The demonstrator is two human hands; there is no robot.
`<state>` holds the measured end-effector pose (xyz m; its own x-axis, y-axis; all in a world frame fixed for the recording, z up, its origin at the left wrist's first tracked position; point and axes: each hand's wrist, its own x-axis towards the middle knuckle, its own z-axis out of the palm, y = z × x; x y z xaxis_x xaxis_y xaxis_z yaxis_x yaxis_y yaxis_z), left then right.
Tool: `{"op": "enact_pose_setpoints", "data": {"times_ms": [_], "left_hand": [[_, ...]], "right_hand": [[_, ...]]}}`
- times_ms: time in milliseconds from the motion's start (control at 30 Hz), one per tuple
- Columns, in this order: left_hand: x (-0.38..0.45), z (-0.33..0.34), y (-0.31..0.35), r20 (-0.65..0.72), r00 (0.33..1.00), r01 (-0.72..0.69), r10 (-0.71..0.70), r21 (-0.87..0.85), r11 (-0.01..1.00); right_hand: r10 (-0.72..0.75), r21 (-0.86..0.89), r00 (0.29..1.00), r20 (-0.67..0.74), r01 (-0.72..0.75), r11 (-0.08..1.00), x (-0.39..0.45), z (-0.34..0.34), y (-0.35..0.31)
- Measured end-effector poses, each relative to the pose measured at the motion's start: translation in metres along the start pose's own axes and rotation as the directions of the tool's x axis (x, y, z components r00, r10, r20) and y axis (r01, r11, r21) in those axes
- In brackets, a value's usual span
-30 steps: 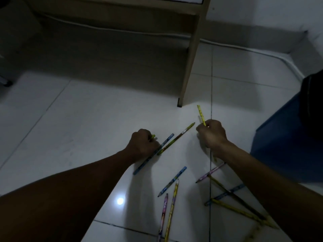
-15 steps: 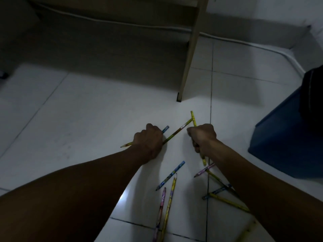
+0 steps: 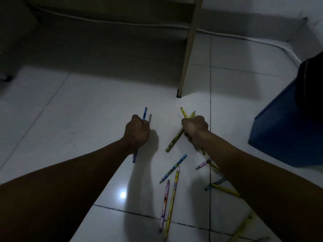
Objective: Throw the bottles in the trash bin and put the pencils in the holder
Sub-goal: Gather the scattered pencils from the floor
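Observation:
My left hand (image 3: 138, 131) is a closed fist around a blue pencil (image 3: 144, 113) that sticks out above and below it. My right hand (image 3: 195, 127) grips two yellow pencils (image 3: 175, 139), their ends crossing above the knuckles. Several more pencils lie loose on the white tile floor below my hands: a blue one (image 3: 173, 168), a yellow one (image 3: 173, 196), a purple one (image 3: 165, 198), a pink one (image 3: 203, 163) and others partly under my right forearm. No bottle, trash bin or holder can be made out for sure.
A wooden table leg (image 3: 187, 55) stands on the floor just beyond my hands. A blue box-like container (image 3: 286, 130) sits at the right with something dark on top. A white cable (image 3: 122, 23) runs along the wall base. The scene is dim.
My left hand lifted the blue pencil off the floor and turned it upright. My right hand took up a second yellow pencil. The view shifted slightly.

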<state>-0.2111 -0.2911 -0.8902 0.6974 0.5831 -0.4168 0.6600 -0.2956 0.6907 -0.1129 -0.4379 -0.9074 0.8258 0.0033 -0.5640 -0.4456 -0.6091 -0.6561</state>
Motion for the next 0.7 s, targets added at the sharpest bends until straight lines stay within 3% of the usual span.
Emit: {"op": "enact_pose_setpoints", "data": {"times_ms": [100,200,300,400,467,567,700], "left_hand": [[-0.008,0.001,0.002,0.069,0.998,0.010,-0.006,-0.059,0.998],[-0.020,0.003,0.003,0.179,0.984,0.031,-0.019,-0.062,0.998],[-0.035,0.005,0.004,0.272,0.961,0.050,-0.043,-0.019,0.999],[-0.044,0.003,0.000,0.292,0.955,0.032,-0.045,0.051,0.998],[-0.046,-0.001,-0.002,0.289,0.956,0.033,-0.056,0.086,0.996],[-0.051,-0.010,-0.010,0.278,0.958,0.028,-0.063,0.128,0.991],[-0.057,-0.019,-0.018,0.260,0.962,0.038,-0.080,0.162,0.986]], "right_hand": [[0.071,0.253,0.996,0.062,-0.084,0.964,-0.021,-0.014,0.006],[0.128,0.500,0.982,0.138,-0.180,0.847,-0.052,-0.025,0.020],[0.179,0.539,0.962,0.208,-0.265,0.800,-0.089,-0.028,0.039],[0.171,0.354,0.977,0.125,-0.205,0.912,-0.118,-0.015,0.063],[0.082,0.025,0.996,0.029,-0.083,0.996,-0.135,-0.005,0.076],[0.021,-0.348,0.998,0.065,0.003,0.937,-0.164,0.004,0.088],[-0.033,-0.470,0.997,0.077,0.065,0.880,-0.181,0.014,0.096]]}}
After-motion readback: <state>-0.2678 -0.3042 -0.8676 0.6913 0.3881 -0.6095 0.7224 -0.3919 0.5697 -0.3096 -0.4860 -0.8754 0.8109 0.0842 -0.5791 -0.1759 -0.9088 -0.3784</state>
